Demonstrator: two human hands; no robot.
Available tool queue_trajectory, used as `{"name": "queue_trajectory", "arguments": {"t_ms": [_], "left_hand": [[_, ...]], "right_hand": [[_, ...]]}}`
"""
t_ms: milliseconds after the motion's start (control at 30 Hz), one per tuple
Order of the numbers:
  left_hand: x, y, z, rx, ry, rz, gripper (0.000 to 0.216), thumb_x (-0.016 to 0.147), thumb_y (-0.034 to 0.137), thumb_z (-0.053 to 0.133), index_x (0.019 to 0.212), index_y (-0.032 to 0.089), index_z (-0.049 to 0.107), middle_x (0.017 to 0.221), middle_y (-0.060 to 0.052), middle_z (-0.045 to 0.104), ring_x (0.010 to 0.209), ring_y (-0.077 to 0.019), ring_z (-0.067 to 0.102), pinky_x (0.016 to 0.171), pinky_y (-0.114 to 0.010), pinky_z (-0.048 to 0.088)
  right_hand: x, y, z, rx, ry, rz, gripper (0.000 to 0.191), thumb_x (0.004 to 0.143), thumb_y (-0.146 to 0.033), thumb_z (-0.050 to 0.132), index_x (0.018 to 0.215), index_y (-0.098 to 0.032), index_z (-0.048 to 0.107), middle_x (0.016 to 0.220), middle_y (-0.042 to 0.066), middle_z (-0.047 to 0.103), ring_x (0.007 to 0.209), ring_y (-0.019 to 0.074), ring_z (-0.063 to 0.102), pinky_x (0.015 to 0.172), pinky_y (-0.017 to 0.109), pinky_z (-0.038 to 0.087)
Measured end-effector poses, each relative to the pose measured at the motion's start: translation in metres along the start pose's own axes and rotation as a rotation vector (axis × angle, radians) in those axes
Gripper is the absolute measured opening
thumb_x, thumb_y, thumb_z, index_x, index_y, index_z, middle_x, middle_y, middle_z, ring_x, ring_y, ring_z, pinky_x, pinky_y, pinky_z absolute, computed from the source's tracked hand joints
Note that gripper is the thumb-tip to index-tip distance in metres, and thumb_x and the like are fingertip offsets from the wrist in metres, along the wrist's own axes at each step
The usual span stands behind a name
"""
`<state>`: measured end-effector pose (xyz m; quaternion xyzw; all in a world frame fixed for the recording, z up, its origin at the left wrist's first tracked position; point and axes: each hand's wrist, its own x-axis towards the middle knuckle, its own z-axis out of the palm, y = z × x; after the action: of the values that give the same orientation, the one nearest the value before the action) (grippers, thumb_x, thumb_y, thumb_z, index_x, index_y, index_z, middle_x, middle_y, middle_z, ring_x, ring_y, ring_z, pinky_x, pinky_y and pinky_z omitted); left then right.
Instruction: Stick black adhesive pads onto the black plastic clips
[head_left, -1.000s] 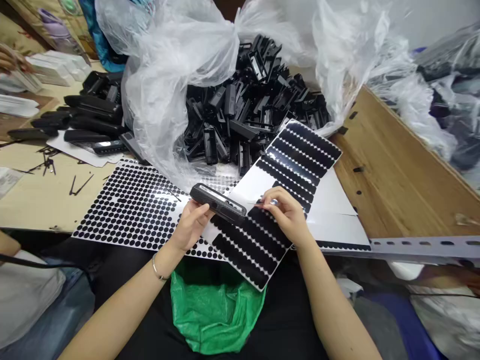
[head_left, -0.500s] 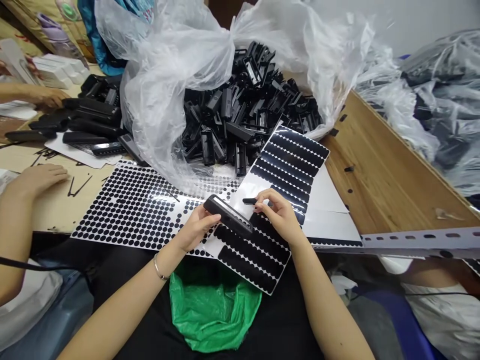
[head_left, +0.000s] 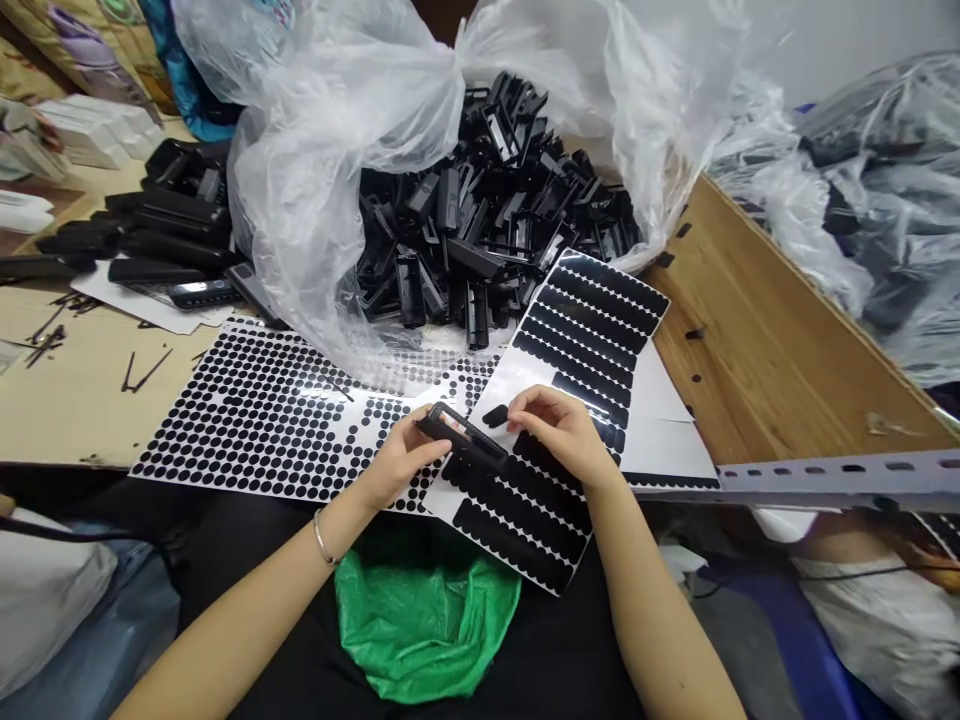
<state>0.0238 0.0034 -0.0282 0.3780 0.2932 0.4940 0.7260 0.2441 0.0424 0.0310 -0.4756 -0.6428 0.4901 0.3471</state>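
My left hand (head_left: 397, 462) grips a long black plastic part (head_left: 463, 438) by its left end, holding it tilted above a white sheet of black oval pads (head_left: 559, 400). My right hand (head_left: 566, 432) is closed in a pinch, carrying a small black oval pad (head_left: 495, 415) on the tip of something thin, probably tweezers. The pad hangs just above the part's right end. A second sheet covered in round black dots (head_left: 262, 415) lies flat to the left of my hands.
A big clear plastic bag (head_left: 315, 170) full of black plastic parts (head_left: 487, 220) stands behind the sheets. Finished black pieces (head_left: 165, 240) lie at the far left. A wooden board (head_left: 772, 340) and more bags are on the right. A green bag (head_left: 424, 620) rests on my lap.
My right hand lifted an oval pad off the sheet and brought it toward the black part. The part has tilted. Another person's arm at the left has gone from view.
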Motion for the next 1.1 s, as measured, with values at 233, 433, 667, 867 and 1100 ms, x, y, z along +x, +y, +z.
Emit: {"name": "queue_trajectory", "arguments": {"t_ms": [233,433,667,867,1100], "left_hand": [[-0.005,0.023,-0.008,0.209,-0.331,0.052,0.018,0.079,0.032,0.075,0.093,0.022,0.07,0.141,-0.01,0.05,0.129,-0.0281,0.048,0.109,-0.04,0.036],[-0.005,0.013,-0.001,0.125,-0.262,0.012,0.014,0.084,0.028,0.07,0.097,0.022,0.069,0.143,-0.009,0.054,0.13,-0.0277,0.051,0.111,-0.041,0.036],[-0.007,0.012,0.006,-0.204,-0.029,-0.175,0.033,0.084,0.04,0.07,0.112,0.021,0.069,0.132,-0.012,0.064,0.117,-0.0277,0.063,0.106,-0.041,0.045],[-0.006,0.01,0.008,-0.444,0.031,-0.164,0.028,0.085,0.041,0.068,0.102,0.019,0.072,0.136,-0.01,0.061,0.133,-0.0287,0.051,0.114,-0.044,0.039],[-0.007,0.016,0.004,-0.555,0.067,-0.109,0.024,0.091,0.04,0.06,0.101,0.02,0.071,0.136,-0.007,0.061,0.135,-0.0299,0.049,0.111,-0.049,0.042]], "right_hand": [[-0.005,-0.008,0.027,0.012,-0.057,-0.027,0.022,0.079,-0.041,0.073,0.076,-0.02,0.065,0.075,0.002,0.067,0.07,0.0169,0.065,0.072,0.034,0.057],[-0.004,-0.004,0.032,-0.076,0.105,-0.04,0.029,0.075,-0.048,0.075,0.072,-0.021,0.066,0.073,0.002,0.067,0.07,0.0182,0.064,0.072,0.036,0.058],[-0.002,0.001,0.034,0.022,0.179,0.057,0.031,0.074,-0.049,0.075,0.071,-0.019,0.065,0.07,0.002,0.065,0.065,0.0164,0.061,0.064,0.033,0.054],[-0.001,0.001,0.03,-0.026,0.315,0.017,0.027,0.076,-0.046,0.074,0.074,-0.021,0.064,0.075,0.003,0.066,0.068,0.0174,0.06,0.068,0.035,0.052],[0.001,0.013,0.001,-0.611,0.229,-0.044,0.006,0.079,-0.031,0.072,0.078,-0.025,0.069,0.077,0.005,0.067,0.084,0.0278,0.056,0.079,0.048,0.049]]}}
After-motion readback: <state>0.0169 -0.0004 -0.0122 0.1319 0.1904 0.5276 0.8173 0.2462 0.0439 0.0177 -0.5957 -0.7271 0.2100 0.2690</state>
